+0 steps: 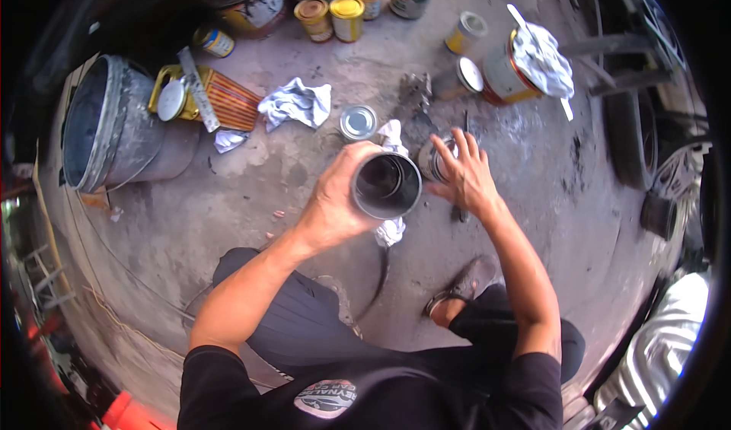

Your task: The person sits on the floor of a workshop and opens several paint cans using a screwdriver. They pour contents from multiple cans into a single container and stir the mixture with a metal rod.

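My left hand point(335, 202) is wrapped round the side of a dark grey cup point(408, 179), held off the floor with its mouth facing up toward me. The inside of the cup is dark, and I cannot make out what is in it. My right hand point(470, 176) has its fingers apart over a small metal can point(429, 160) on the floor, partly hidden by that hand. A round tin with a silvery top point(358, 122) stands just beyond the cup. White crumpled cloth point(391, 232) shows below the cup and above it.
At left are a large grey bucket point(126, 118) and a yellow container point(221, 95) with a stick across it. A white rag point(297, 103) lies beside them. Paint cans point(347, 20) stand at the far side. A large can point(506, 76) topped with cloth stands at right.
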{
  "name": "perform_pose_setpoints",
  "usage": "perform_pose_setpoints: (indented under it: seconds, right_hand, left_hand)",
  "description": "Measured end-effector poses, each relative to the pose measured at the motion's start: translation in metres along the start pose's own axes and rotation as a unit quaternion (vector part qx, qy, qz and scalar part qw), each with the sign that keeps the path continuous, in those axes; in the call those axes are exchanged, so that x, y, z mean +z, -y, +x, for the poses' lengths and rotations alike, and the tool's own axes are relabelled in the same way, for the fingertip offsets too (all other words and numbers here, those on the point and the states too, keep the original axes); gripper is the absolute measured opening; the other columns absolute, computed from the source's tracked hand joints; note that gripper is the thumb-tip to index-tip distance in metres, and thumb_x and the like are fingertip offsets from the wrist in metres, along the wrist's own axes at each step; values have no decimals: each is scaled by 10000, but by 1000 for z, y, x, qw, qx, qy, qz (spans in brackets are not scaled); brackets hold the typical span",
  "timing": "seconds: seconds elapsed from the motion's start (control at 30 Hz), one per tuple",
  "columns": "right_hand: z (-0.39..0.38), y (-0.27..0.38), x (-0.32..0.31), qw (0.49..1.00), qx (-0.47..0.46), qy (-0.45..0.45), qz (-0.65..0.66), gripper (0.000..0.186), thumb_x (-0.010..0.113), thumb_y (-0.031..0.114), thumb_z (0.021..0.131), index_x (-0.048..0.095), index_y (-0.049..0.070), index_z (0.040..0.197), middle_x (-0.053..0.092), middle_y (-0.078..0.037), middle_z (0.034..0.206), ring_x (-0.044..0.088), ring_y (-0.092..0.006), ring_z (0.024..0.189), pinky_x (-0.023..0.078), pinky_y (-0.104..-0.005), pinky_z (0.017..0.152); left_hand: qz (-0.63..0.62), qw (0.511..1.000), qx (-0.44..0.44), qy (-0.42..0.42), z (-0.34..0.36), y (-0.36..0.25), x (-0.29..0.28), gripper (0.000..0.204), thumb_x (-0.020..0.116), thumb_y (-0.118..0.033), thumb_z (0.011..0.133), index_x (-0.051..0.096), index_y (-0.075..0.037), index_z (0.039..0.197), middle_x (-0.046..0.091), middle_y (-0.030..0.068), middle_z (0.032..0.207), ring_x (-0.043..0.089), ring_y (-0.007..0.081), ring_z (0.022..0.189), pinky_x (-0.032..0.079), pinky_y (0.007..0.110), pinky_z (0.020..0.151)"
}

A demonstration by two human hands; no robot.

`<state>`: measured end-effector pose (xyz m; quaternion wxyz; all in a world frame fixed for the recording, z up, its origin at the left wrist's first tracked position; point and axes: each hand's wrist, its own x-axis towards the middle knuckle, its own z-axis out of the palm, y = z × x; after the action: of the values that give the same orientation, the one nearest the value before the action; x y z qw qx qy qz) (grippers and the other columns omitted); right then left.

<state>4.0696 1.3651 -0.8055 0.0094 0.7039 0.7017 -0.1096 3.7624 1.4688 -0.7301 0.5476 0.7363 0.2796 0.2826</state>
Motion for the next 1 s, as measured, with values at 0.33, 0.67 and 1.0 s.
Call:
perform_pose_setpoints:
  seconds: [0.33,0.67,1.0]
  right_hand:
    - [24,12,-117,994,31,1,105,1070,983,201,691,528,178,1659,480,-266,1678,515,-478,1512,475,-551,1270]
    - [248,5,-124,985,-13,-134,109,854,936,283,786,558,102,1531,605,-259,1530,585,-553,1379,541,-608,1130]
    - [308,-22,-6,972,-85,-217,31,808,874,192,853,560,109,1593,520,-300,1596,521,-557,1470,551,-652,1109]
  left_hand:
    - [32,999,22,2,-9,-9,-11,966,1060,-126,697,568,-87,1527,605,132,1543,639,342,1438,534,439,1203]
    - [40,998,23,-52,-25,-41,-16,802,961,-41,742,599,-49,1458,641,187,1457,653,422,1376,540,478,1156]
    - [29,994,-23,-101,-58,-41,-29,871,1002,-49,730,591,-71,1498,612,171,1533,628,375,1446,518,439,1198]
